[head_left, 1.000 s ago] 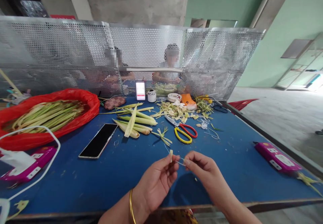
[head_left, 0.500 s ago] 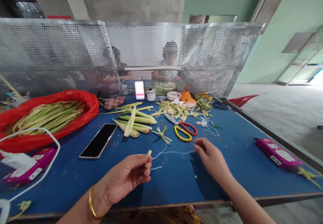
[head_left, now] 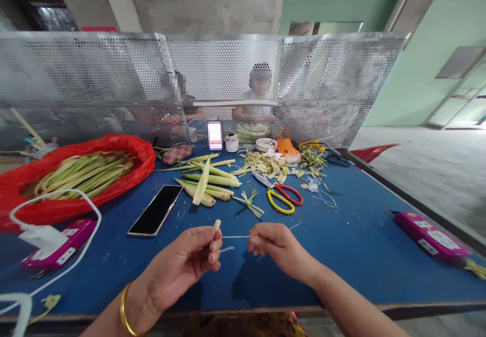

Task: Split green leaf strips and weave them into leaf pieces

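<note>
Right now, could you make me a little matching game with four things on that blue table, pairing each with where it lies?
Things:
1. scissors
2. phone
3. red bag
4. white thread

Places:
A. stretched between the left hand and the right hand
B. far left of the table, full of green stalks
C. beside the leaf scraps, handles red and yellow
D. screen up, left of the cut stalks

Pairs: 1-C, 2-D, 3-B, 4-A

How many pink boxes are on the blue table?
2. One pink box lies at the table's left edge with a white cable over it, near the red bag. The other pink box lies at the right edge. More could be hidden out of view.
</note>
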`<move>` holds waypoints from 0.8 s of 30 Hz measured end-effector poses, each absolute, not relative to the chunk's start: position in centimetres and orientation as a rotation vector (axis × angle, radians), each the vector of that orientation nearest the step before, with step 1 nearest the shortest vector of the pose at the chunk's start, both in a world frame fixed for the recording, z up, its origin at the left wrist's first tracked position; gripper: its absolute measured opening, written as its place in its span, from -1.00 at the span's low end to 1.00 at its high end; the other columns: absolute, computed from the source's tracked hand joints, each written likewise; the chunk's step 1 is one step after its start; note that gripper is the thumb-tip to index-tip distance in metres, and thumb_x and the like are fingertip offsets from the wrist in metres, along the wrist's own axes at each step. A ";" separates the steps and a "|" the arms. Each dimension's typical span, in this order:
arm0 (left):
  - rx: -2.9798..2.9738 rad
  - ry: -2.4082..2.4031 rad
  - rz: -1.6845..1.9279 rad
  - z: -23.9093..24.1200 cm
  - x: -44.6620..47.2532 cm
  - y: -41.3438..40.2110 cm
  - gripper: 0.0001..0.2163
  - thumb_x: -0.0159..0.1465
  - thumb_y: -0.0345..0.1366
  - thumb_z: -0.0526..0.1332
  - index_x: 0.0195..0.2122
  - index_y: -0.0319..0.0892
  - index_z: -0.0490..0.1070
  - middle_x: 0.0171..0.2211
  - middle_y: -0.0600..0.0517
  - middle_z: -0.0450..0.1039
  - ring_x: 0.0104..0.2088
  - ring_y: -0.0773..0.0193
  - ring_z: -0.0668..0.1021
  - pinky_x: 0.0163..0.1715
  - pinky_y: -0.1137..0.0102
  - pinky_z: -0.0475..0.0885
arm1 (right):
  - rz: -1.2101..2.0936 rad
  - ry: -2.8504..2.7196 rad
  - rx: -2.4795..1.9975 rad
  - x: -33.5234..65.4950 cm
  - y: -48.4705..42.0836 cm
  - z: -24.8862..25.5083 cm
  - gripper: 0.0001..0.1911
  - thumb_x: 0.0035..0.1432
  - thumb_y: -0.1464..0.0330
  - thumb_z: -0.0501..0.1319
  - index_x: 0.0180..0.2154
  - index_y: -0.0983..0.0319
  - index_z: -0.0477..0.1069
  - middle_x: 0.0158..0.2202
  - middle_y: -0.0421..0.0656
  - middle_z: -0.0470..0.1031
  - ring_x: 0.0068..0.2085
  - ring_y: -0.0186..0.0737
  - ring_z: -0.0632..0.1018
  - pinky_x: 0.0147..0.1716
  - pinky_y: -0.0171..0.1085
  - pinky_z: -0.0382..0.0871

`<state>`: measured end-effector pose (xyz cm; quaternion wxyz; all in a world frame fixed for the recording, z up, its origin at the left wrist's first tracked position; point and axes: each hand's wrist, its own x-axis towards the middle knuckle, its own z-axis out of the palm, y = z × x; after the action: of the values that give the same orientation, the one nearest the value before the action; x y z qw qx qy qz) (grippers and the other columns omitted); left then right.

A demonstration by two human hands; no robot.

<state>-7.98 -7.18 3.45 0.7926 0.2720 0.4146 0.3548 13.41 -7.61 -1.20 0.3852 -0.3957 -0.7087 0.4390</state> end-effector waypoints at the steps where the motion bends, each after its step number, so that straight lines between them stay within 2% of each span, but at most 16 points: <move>1: 0.568 0.906 0.771 3.3 -8.3 -7.2 -0.83 -0.05 -0.33 0.46 -0.49 -0.29 0.53 -0.58 0.09 0.36 -0.60 0.46 0.39 -0.54 0.52 0.43 | 1.163 -1.767 -1.030 14.0 -7.7 -1.3 -0.61 0.27 0.15 0.06 -0.45 0.24 0.45 -0.57 -0.26 0.34 -0.52 -0.36 0.38 -0.47 -0.38 0.25; 5: 0.544 0.918 0.754 2.8 -8.5 -7.0 -0.82 -0.02 -0.30 0.44 -0.51 -0.30 0.52 -0.60 0.11 0.31 -0.61 0.46 0.36 -0.55 0.50 0.43 | 1.197 -1.759 -1.148 15.3 -8.4 -1.2 -0.63 0.28 0.16 0.05 -0.39 0.24 0.47 -0.58 -0.30 0.26 -0.58 -0.40 0.30 -0.52 -0.40 0.18; 10: 0.570 0.917 0.766 2.5 -8.0 -6.8 -0.83 -0.01 -0.31 0.43 -0.52 -0.31 0.51 -0.62 0.13 0.26 -0.61 0.48 0.31 -0.53 0.48 0.43 | 1.019 -1.885 -1.223 15.4 -8.9 -0.6 -0.68 0.30 0.28 0.00 -0.38 0.22 0.46 -0.48 -0.24 0.39 -0.44 -0.33 0.36 -0.39 -0.38 0.21; 15: 0.630 0.909 0.793 2.5 -8.1 -6.9 -0.84 0.04 -0.30 0.40 -0.51 -0.29 0.51 -0.64 0.16 0.19 -0.61 0.48 0.26 -0.48 0.45 0.45 | 0.931 -1.910 -1.296 15.5 -8.8 -1.4 -0.72 0.29 0.35 -0.02 -0.35 0.21 0.43 -0.44 -0.22 0.44 -0.40 -0.30 0.40 -0.36 -0.36 0.22; 20: 0.643 0.973 0.806 2.4 -8.6 -6.5 -0.86 0.05 -0.30 0.38 -0.51 -0.28 0.51 -0.62 0.15 0.21 -0.60 0.47 0.28 -0.45 0.43 0.46 | 0.929 -1.844 -1.326 17.0 -8.5 -1.8 -0.66 0.29 0.23 0.02 -0.42 0.21 0.44 -0.49 -0.23 0.41 -0.43 -0.31 0.37 -0.40 -0.36 0.20; 24: 0.682 0.996 0.783 2.2 -9.0 -5.8 -0.82 0.04 -0.26 0.38 -0.47 -0.29 0.52 -0.63 0.13 0.24 -0.58 0.45 0.31 -0.44 0.43 0.46 | 0.939 -1.627 -1.421 20.6 -8.0 -1.8 -0.60 0.17 0.08 0.13 -0.51 0.22 0.44 -0.60 -0.26 0.28 -0.54 -0.34 0.25 -0.52 -0.34 0.10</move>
<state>-9.00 -5.84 2.19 0.7523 0.3122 0.4562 0.3585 20.56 -8.01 -1.79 0.3832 -0.5572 -0.6381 0.3682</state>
